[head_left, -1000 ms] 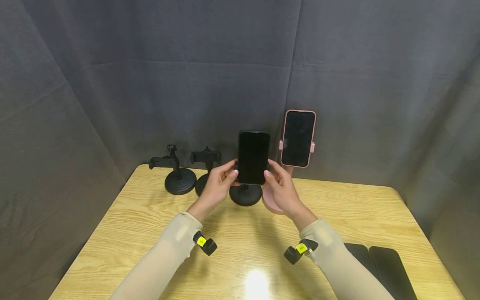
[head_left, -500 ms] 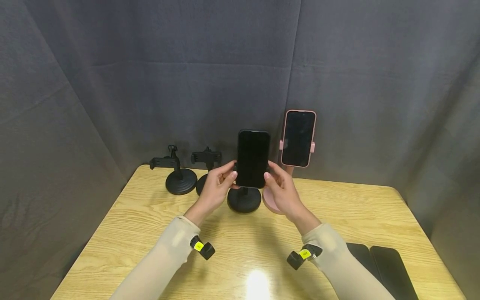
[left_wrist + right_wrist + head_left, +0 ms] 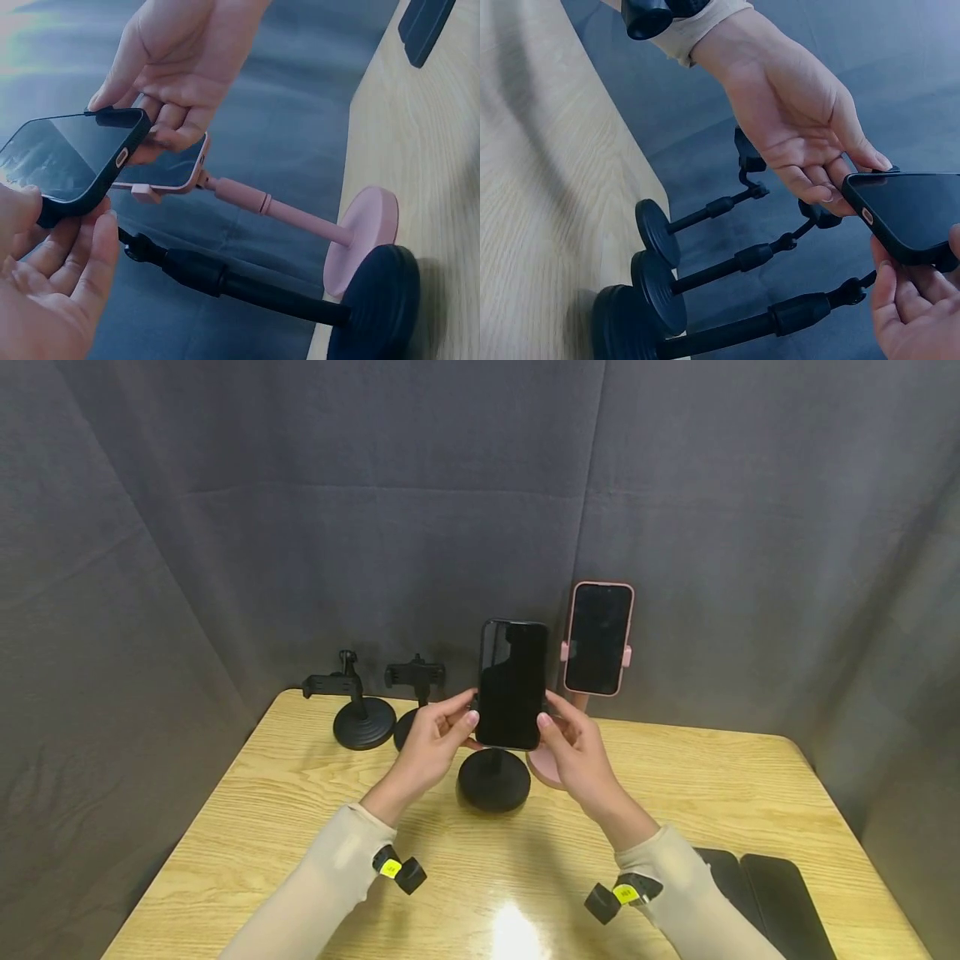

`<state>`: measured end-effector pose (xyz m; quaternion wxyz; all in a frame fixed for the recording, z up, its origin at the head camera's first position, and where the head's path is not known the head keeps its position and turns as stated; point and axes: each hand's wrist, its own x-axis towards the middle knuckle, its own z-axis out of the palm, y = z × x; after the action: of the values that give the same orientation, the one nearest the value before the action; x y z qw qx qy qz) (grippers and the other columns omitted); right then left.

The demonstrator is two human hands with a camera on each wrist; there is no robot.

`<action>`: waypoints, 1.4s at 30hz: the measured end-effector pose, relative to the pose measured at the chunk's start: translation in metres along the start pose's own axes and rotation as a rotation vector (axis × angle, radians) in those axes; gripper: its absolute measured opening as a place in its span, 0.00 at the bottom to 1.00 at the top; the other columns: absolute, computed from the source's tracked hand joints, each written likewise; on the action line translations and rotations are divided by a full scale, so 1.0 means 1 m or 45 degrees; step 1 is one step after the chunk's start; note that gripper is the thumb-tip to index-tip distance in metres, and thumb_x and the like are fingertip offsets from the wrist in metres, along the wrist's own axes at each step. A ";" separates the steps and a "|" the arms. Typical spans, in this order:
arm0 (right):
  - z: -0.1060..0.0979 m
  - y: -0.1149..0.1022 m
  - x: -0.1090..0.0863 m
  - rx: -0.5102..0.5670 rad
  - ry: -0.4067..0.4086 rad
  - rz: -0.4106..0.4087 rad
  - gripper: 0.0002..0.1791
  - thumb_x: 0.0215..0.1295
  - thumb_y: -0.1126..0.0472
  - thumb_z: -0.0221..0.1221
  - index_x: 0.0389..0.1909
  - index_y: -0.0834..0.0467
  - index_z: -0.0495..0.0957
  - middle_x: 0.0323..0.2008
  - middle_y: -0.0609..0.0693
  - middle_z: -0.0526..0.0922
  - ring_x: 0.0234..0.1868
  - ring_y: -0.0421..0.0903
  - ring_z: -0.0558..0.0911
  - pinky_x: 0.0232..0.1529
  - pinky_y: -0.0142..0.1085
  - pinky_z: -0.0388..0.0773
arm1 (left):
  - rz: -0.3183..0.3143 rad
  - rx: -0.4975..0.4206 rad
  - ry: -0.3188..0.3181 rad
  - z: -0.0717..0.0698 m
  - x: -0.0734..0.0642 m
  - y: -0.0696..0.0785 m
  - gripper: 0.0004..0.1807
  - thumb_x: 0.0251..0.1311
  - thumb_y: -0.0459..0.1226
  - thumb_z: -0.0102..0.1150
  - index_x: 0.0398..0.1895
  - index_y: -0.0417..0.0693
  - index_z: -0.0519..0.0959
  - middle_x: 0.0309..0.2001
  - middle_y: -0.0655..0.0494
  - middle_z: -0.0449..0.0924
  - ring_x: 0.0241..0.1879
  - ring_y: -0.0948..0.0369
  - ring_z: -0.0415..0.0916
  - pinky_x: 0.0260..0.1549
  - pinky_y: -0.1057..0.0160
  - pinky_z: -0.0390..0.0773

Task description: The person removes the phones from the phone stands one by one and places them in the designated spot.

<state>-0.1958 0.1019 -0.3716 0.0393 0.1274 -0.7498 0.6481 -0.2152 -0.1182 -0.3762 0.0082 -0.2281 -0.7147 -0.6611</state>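
Note:
A smartphone [image 3: 512,685] in a black case sits upright in the clamp of a black phone stand, whose round base [image 3: 493,781] shows below it. My left hand [image 3: 433,743] grips the phone's left side at the clamp, thumb in front and fingers behind. On the opposite side, my right hand [image 3: 581,760] holds it the same way. The left wrist view shows the stand's dark pole [image 3: 274,295] running from behind the phone to the base. Just to the right, another phone [image 3: 598,639] in a pink case stands in a pink phone stand [image 3: 546,765], partly hidden by my right hand.
Two more black phone stands, one at the far left [image 3: 363,723] and one nearer [image 3: 415,674], hold no phone. Flat black slabs [image 3: 783,902] lie at the table's front right, partly under my right sleeve. A grey curtain [image 3: 480,485] hangs behind the wooden table [image 3: 690,768].
Both hands have brought the black stand and its phone nearer to me and slightly right. A reflection now shows on the screen. The pink stand and other black stands keep their places.

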 end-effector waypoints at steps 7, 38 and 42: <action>0.000 -0.005 -0.013 0.002 0.030 0.027 0.26 0.78 0.66 0.49 0.74 0.68 0.61 0.36 0.43 0.80 0.37 0.34 0.81 0.47 0.22 0.79 | 0.046 0.012 -0.013 0.005 -0.009 0.004 0.25 0.75 0.29 0.49 0.71 0.25 0.63 0.49 0.26 0.80 0.40 0.74 0.80 0.44 0.57 0.88; -0.009 -0.006 -0.059 0.094 -0.032 -0.256 0.24 0.78 0.69 0.48 0.72 0.72 0.63 0.72 0.48 0.72 0.68 0.27 0.73 0.62 0.25 0.75 | 0.139 -0.080 -0.146 0.025 -0.039 0.011 0.25 0.73 0.33 0.55 0.67 0.26 0.68 0.57 0.28 0.79 0.39 0.71 0.82 0.38 0.60 0.89; -0.008 -0.004 -0.067 0.057 0.009 -0.226 0.25 0.78 0.68 0.50 0.71 0.74 0.62 0.72 0.50 0.71 0.68 0.25 0.71 0.62 0.23 0.73 | 0.137 -0.094 -0.165 0.027 -0.044 0.009 0.25 0.73 0.33 0.55 0.67 0.26 0.69 0.57 0.28 0.79 0.39 0.71 0.82 0.39 0.59 0.89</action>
<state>-0.1311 0.1186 -0.3819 0.0965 0.1919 -0.7208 0.6591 -0.1650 -0.1064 -0.3848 -0.0110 -0.3087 -0.6756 -0.6694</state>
